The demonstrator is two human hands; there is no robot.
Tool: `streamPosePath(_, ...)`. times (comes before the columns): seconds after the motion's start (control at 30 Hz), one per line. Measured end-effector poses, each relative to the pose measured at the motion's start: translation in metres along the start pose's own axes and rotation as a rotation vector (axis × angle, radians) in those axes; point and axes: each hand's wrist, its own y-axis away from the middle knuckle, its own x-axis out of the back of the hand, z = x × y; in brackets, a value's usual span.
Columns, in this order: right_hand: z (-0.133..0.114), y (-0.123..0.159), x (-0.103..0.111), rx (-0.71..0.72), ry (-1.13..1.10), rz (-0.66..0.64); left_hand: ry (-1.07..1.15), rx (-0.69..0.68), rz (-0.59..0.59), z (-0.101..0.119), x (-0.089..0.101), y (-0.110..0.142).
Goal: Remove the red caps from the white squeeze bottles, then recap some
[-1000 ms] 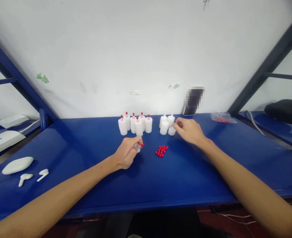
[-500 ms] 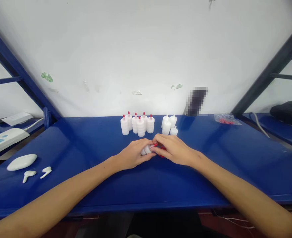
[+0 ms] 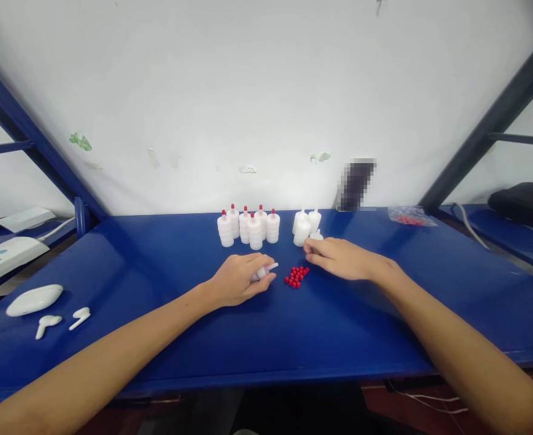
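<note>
My left hand is wrapped round a white squeeze bottle, which lies tilted with its bare white nozzle pointing right. Part of the bottle is hidden by the fingers. To the right of it, a small pile of red caps lies on the blue tabletop. My right hand is closed above and right of this pile, fingertips drawn together; what they hold, if anything, is hidden. Just behind it stand several white bottles with uncapped nozzles, one partly covered by the hand.
Several red-capped white bottles stand at the back centre. A clear bag of red pieces lies back right. At left are a white earbud case, two earbuds and a power strip. A pixelated dark object leans on the wall.
My right hand has left the bottle nozzle and moved right, uncovering the pile of red caps. Red showed at the nozzle before; now the nozzle is bare. My left hand keeps its bottle.
</note>
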Motion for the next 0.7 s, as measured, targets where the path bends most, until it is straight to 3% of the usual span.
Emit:
streamPosePath(0.23, 0.0078, -0.0023, 0.0018, 0.049, -0.170, -0.129, 0.027, 0.060, -0.085, -0.0011, -0.0001, -0.0015)
streamPosePath(0.6, 0.0044, -0.0024, -0.0001, 0.108, -0.276, -0.130, 0.084, 0.082, -0.141, -0.0030, 0.0000, -0.0015)
streamPosePath(0.7, 0.0030, -0.0013, 0.0018, 0.113, -0.264, -0.066, 0.111, 0.074, -0.165, -0.0034, 0.0007, -0.0022)
